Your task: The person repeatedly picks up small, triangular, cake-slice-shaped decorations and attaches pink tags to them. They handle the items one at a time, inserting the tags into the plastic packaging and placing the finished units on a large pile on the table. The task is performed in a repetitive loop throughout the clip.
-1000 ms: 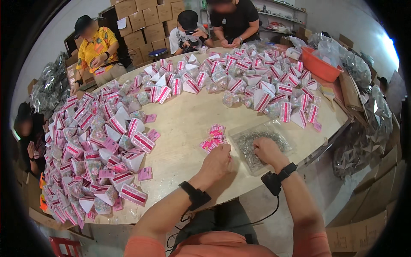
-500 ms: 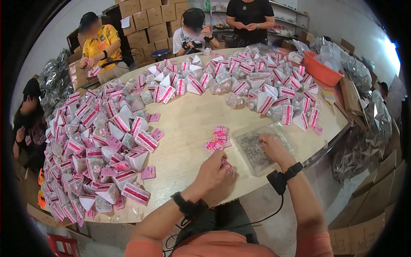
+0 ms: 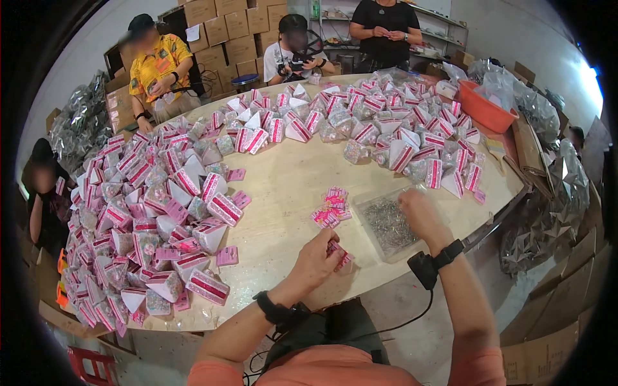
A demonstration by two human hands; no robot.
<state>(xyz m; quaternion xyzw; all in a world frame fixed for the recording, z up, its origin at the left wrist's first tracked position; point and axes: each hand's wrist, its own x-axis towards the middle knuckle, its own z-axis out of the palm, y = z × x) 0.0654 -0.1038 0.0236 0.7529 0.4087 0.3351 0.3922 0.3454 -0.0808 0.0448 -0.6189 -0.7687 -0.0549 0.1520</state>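
Small pink printed cards (image 3: 341, 255) are pinched in my left hand (image 3: 310, 262), low over the table near its front edge. My right hand (image 3: 423, 215) is at the far right side of a clear shallow tray (image 3: 373, 248). Its fingers are curled together, and what they may hold is too small to make out. In the tray lie many tiny metal pieces (image 3: 389, 225), thin like pins. A small loose pile of pink cards (image 3: 332, 207) rests on the table just beyond my left hand, left of the tray.
Heaps of clear wedge-shaped packs (image 3: 154, 225) with pink and white trim cover the table's left and far sides. An orange basin (image 3: 486, 109) stands at the far right. Three people are around the table's far and left sides. Cardboard boxes (image 3: 236, 51) are stacked behind.
My right hand has shifted a little right and away, from over the metal pieces to the tray's far right side. My left hand keeps hold of the cards, almost unmoved.
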